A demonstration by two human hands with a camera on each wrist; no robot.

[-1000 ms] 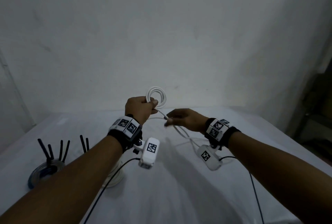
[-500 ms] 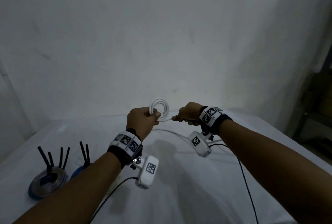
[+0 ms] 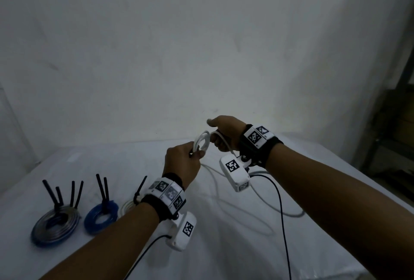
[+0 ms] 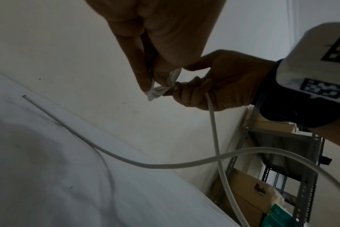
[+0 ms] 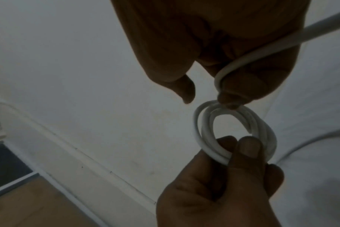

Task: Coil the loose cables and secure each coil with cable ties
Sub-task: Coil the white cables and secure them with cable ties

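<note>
A small coil of white cable (image 3: 202, 141) (image 5: 262, 133) is held above the table. My left hand (image 3: 182, 162) pinches the coil's lower edge between thumb and fingers (image 5: 248, 147). My right hand (image 3: 224, 132) is right beside the coil with its fingers curled round the running strand (image 5: 243, 63) (image 4: 211, 107), laying it against the coil's top. The loose remainder of the white cable (image 3: 264, 199) (image 4: 165, 165) trails over the white table (image 3: 246, 246).
At the left of the table lie tied coils with black cable ties sticking up: a grey-blue one (image 3: 56, 223), a blue one (image 3: 100, 214) and a white one (image 3: 130, 205) partly behind my left wrist. A metal shelf with boxes (image 4: 272, 184) stands to the right.
The right hand has swung from the coil's right side up and over its top, carrying the strand. Both hands have shifted right. The view now shows more of the tied coils.
</note>
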